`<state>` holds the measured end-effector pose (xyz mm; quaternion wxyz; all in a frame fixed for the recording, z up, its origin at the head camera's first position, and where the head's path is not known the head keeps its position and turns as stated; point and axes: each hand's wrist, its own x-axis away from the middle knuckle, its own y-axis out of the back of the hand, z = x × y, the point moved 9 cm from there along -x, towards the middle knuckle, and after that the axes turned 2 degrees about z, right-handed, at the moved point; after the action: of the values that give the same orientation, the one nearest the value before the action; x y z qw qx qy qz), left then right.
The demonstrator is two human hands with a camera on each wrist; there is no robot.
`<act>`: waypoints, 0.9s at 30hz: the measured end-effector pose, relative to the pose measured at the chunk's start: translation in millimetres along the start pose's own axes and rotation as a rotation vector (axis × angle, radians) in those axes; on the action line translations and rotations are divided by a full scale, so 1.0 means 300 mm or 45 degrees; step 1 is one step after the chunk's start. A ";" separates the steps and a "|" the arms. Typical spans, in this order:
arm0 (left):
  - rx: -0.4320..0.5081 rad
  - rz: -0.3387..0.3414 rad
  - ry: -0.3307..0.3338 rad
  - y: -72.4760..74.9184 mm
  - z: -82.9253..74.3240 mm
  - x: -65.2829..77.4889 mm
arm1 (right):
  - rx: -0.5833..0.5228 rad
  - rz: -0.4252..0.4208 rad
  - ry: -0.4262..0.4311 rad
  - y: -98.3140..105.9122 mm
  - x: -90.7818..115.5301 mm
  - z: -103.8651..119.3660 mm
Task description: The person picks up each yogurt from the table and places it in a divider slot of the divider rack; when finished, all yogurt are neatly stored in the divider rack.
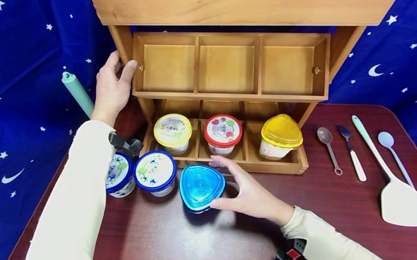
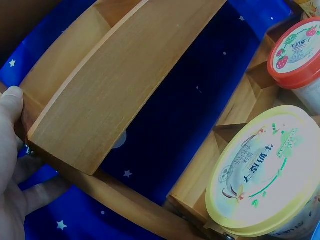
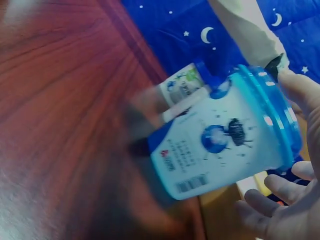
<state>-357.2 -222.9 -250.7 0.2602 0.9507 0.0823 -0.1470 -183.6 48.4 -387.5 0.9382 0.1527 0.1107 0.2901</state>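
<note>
My left hand (image 1: 112, 88) grips the left side of a tiered wooden rack (image 1: 250, 8), thumb in front and fingers around the post. My right hand (image 1: 249, 192) is spread beside a cup with a blue, rounded-triangular lid (image 1: 201, 186). The thumb is at the lid's near edge; the other fingers extend along its right side, apparently not closed round it. In the right wrist view, this cup's printed white side (image 3: 215, 135) faces the camera. Two cups with round blue lids, one nearer (image 1: 155, 171) and one farther left (image 1: 118, 172), stand on the table.
In the rack's bottom tier stand a yellow-lidded cup (image 1: 173, 131), a red-lidded cup (image 1: 223, 132) and a gold-lidded cup (image 1: 280, 135). On the table's right lie a measuring spoon (image 1: 326, 142), small knife (image 1: 350, 150), white spatula (image 1: 403, 203) and pale spoon (image 1: 387, 140). A green rod (image 1: 78, 94) leans behind the left arm.
</note>
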 end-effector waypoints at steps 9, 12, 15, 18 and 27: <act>-0.014 -0.001 -0.001 -0.003 0.005 -0.001 | 0.010 0.046 -0.030 -0.035 -0.020 -0.034; -0.013 0.000 -0.009 -0.004 0.004 -0.002 | 0.022 0.042 -0.068 -0.036 -0.019 -0.049; -0.014 -0.005 -0.016 -0.002 0.002 -0.003 | 0.043 0.048 -0.088 -0.039 -0.018 -0.059; -0.006 -0.005 -0.020 -0.002 -0.001 -0.003 | 0.056 0.058 -0.082 -0.045 -0.018 -0.064; -0.012 -0.001 -0.009 -0.002 0.002 -0.001 | 0.024 0.080 -0.030 -0.061 -0.022 -0.053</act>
<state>-357.7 -222.7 -251.4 0.2649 0.9489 0.0826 -0.1502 -184.3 33.6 -407.9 0.9284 0.1683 0.0975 0.3166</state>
